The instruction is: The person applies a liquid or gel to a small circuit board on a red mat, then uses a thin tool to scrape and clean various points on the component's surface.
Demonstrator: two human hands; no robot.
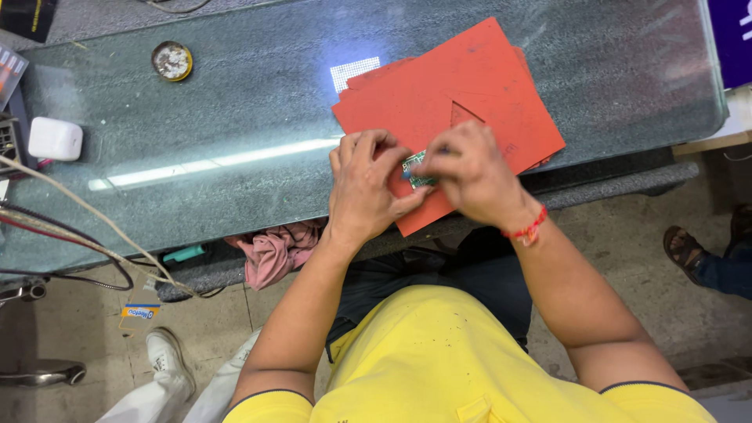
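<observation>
Two bare hands meet at the middle of the frame over a small green circuit board [415, 168], and that board is the thing to look at: a little flat piece, green with pale markings on its face, mostly hidden, only a narrow strip showing between the fingers. Its full outline cannot be made out.

Going from the left edge: a white rounded plastic box [55, 139] sits at the upper left on the long glass-topped counter [235, 102], with pale and red cables [78, 235] trailing below it. Farther along, toward the top, lies a round shallow metal tin [172, 61] with a yellowish rim. Under the counter edge, lower centre-left, hangs a crumpled pink cloth [274, 254].

Then the left hand [364, 188], fingers curled inward and thumb pressed forward, pinching the left side of the board. Just right of it the right hand [470, 172] is closed in the same way, fingertips bunched on the board's right side; a red thread band [529, 231] circles that wrist. Both hands hold the board just above the near corner of a stack of flat orange-red rubbery mats [470, 86], which lies tilted on the glass in the upper centre-right and overhangs the counter's front edge.

At the far right, on the floor, another person's sandalled foot [685, 249] shows.
</observation>
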